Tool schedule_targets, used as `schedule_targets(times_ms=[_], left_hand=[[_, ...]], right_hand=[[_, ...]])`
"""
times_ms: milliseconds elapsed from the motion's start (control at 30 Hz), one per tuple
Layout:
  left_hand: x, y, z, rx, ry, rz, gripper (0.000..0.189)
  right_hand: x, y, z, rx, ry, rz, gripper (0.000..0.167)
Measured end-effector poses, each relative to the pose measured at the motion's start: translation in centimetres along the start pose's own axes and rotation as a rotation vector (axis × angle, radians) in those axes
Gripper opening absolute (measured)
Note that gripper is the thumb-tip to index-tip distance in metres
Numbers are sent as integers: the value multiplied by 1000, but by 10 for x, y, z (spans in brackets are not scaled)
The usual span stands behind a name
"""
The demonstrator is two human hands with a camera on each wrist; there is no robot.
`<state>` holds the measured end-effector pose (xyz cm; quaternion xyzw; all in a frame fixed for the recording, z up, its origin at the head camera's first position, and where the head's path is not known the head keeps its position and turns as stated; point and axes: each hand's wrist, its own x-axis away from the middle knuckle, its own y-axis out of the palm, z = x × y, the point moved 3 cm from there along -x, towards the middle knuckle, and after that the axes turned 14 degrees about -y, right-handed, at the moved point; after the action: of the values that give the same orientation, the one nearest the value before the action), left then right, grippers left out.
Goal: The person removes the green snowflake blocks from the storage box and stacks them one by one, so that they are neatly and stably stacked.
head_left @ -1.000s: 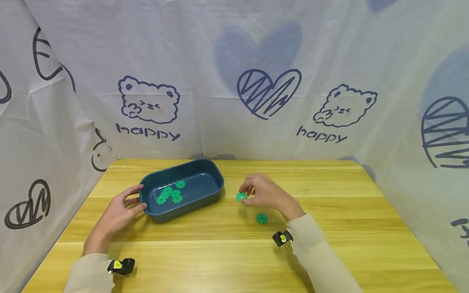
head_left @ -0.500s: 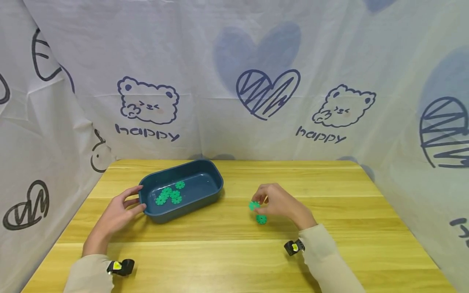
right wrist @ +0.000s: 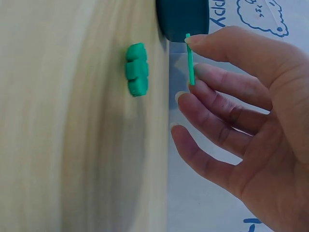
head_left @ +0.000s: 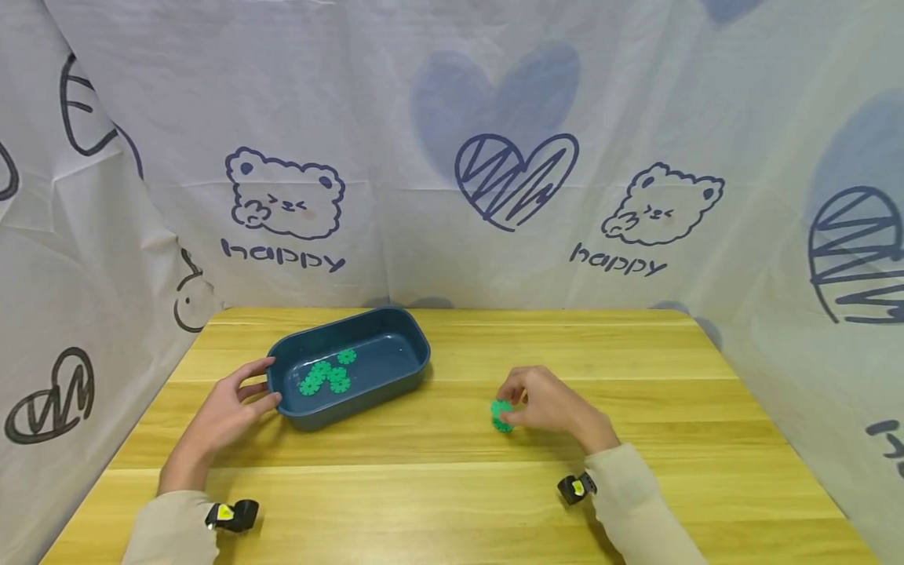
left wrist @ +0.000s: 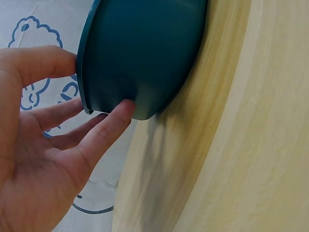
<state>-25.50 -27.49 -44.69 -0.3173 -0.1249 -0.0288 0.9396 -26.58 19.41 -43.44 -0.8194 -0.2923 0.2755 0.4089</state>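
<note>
Pinching one thin disc (right wrist: 190,63), the right hand (head_left: 554,400) may lose it — should the green piece (right wrist: 137,70) beneath snag it — as the straight-fingered left hand (head_left: 227,410) touches the box (head_left: 367,402) at left.

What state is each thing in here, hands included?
Left hand: touching one end of the blue bin.
Right hand: pinching the held green piece.
Blue bin: upright on the table, open-topped.
Green pieces in the bin: bunched nearer the left hand, some overlapping.
Held green piece: raised off the table.
Loose green piece: on the table, apart from the held one; single or stacked, unclear.
Printed cloth: hanging, creased.
</note>
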Motion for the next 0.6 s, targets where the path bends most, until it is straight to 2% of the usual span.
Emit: schedule_targets(times_ms=[367, 600], left_hand=[[1, 0, 0, 13, -1, -5, 73], [0, 1, 0, 18, 2, -5, 73]], right_hand=[[5, 10, 3, 103, 70, 8, 19], [7, 14, 4, 122, 96, 4, 17]])
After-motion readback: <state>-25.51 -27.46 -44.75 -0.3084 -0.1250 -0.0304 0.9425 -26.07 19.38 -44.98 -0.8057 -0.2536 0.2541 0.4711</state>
